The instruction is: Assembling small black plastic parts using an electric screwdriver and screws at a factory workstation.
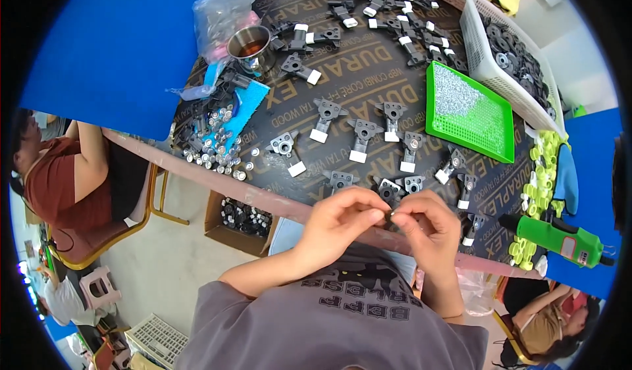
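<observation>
My left hand [342, 224] and my right hand [429, 228] meet over the table's near edge, thumbs and fingers pinched close together. Between the fingertips is something tiny and dark, too small to name. Just beyond my fingers lie black plastic parts with white ends, among them one part [387, 188] partly covered by my hands and another [340, 180] beside my left hand. Several more such parts [364, 139] are spread across the dark printed board [263, 151]. A green tray [505, 133] of small silvery pieces stands farther right.
Small metal pieces [217, 147] lie left by a blue cloth [249, 110] and a metal cup [250, 46] of brown liquid. A green power screwdriver [559, 240] and yellow-green clips [541, 166] lie right. A white crate [490, 74] holds dark parts. People [66, 179] sit nearby.
</observation>
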A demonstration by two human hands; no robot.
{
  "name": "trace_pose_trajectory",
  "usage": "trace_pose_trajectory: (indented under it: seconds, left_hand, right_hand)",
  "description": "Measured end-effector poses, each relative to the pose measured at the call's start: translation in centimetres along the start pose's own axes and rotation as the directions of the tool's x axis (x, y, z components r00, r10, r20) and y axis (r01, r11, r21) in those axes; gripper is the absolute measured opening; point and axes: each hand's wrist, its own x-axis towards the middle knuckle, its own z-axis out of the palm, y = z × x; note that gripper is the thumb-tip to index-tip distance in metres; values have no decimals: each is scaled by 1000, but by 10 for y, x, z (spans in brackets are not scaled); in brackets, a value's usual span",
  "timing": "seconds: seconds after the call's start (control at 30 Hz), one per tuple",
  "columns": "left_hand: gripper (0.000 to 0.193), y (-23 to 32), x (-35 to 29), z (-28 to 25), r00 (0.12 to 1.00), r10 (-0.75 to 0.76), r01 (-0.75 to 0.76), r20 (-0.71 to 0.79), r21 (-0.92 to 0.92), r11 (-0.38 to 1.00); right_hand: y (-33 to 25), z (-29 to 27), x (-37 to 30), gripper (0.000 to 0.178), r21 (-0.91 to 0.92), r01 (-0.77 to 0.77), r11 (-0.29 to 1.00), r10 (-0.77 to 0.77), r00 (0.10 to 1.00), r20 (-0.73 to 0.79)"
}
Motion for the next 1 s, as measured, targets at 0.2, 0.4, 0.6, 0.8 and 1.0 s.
trace_pose_trajectory:
  seconds: [0.2,0.4,0.6,0.8,1.0]
  left_hand:
    - [30,46,4,-108,798,575,117,-180,982,146]
    - [27,54,-6,-168,767,553,291,-325,945,153]
    - [14,50,5,-178,765,550,286,-335,942,176]
    - [12,51,-2,-178,706,599,296,-377,926,234]
    - [11,49,-3,-188,681,607,266,-409,911,315]
  right_hand:
    - [11,-42,10,5,-445,-34,895,-90,963,-254]
    - [26,-50,12,9,-505,-78,860,14,991,-130]
    - [36,-43,15,12,-538,-81,839,42,995,-86]
    - [38,-37,18,13,-557,-133,820,74,989,-127]
    - [44,-35,15,18,-552,-129,824,39,984,-172]
